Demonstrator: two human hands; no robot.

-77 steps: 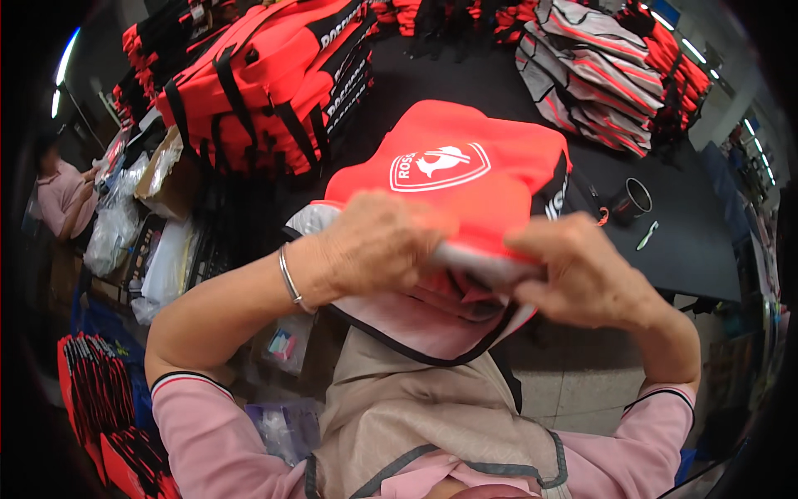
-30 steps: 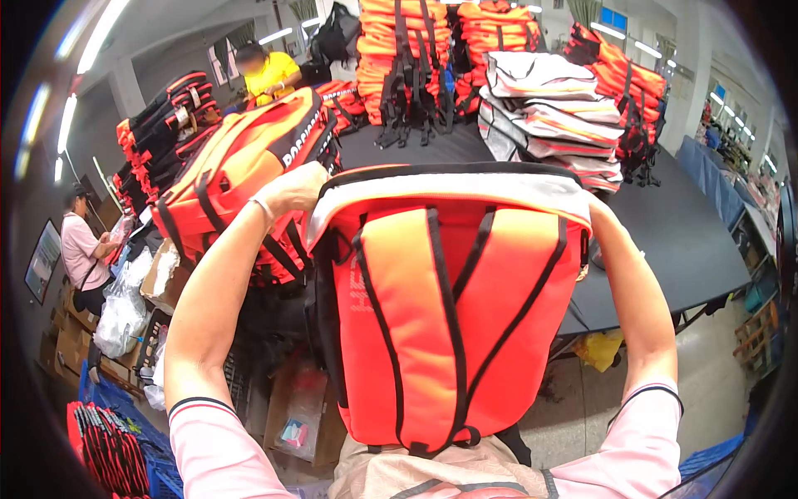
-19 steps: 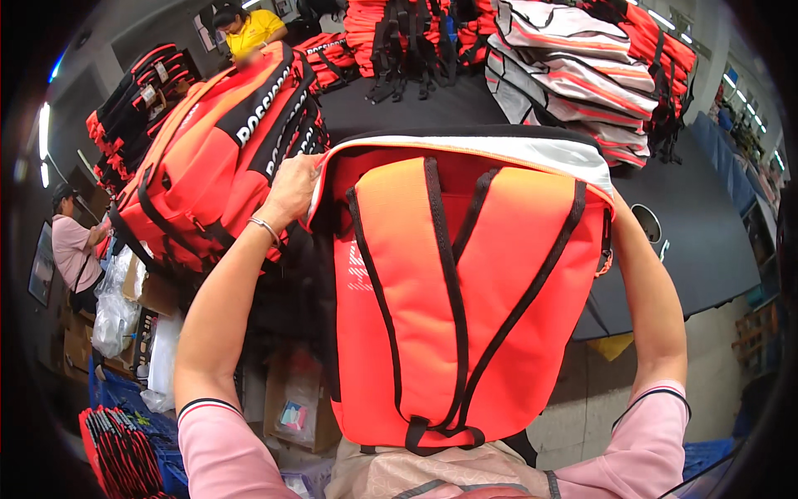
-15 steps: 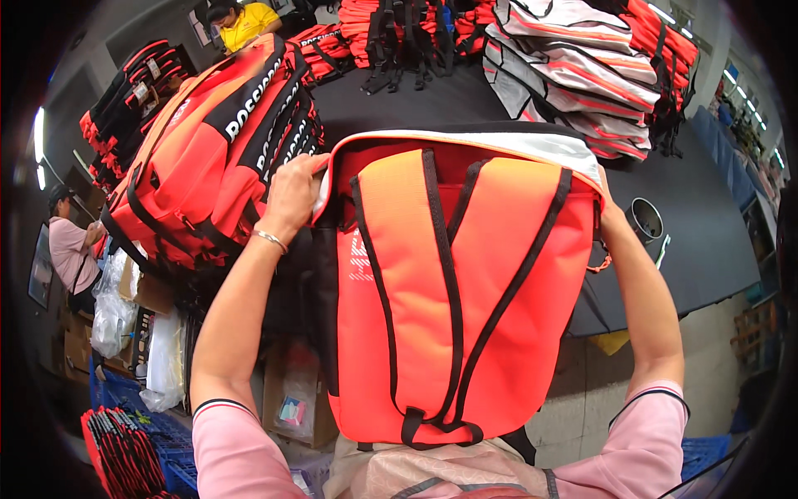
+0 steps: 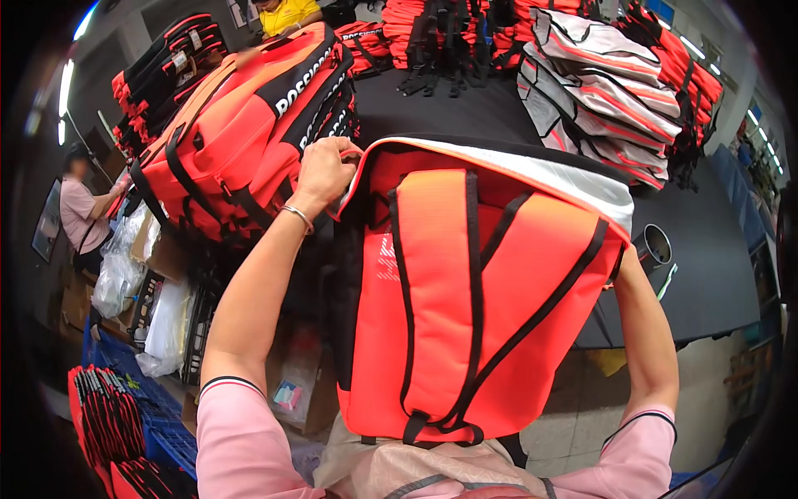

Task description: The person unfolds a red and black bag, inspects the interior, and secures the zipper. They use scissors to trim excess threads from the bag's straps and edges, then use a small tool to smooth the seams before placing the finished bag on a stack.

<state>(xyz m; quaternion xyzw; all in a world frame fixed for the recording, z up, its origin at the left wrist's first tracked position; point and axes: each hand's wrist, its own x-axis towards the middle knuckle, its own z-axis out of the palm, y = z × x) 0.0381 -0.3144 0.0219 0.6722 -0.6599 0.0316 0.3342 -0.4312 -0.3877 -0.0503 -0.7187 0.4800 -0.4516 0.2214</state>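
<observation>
A red-orange backpack [image 5: 490, 308] is propped right in front of the person, its 2 shoulder straps [image 5: 436, 283] toward me as I look over their head, its foot against the beige apron [image 5: 374, 466]; the relation that counts is that it drops away below and between the hands, its long axis running from the top rim down to the lap, with the top leaning a little to the right. The left hand [image 5: 327, 170] is at the upper left corner, fingers and thumb pinching the end of the pale grey-white flap [image 5: 557, 173], while the right hand [image 5: 629, 264] sits lower at the upper right side, mostly hidden behind the bag, so I can't tell whether its fingers grip or merely brace. Neither is clearly nearer to the bag, though the left is higher. Both arms reach forward, elbows bent and out to the sides, the left forearm slanting up to the right with a silver bangle [image 5: 299, 218] at the wrist, the right rising more steeply. Just beyond the left hand stands a stack of red backpacks [image 5: 241, 133]; past the right, a dark cup [image 5: 657, 245] is on the black table [image 5: 706, 266]
</observation>
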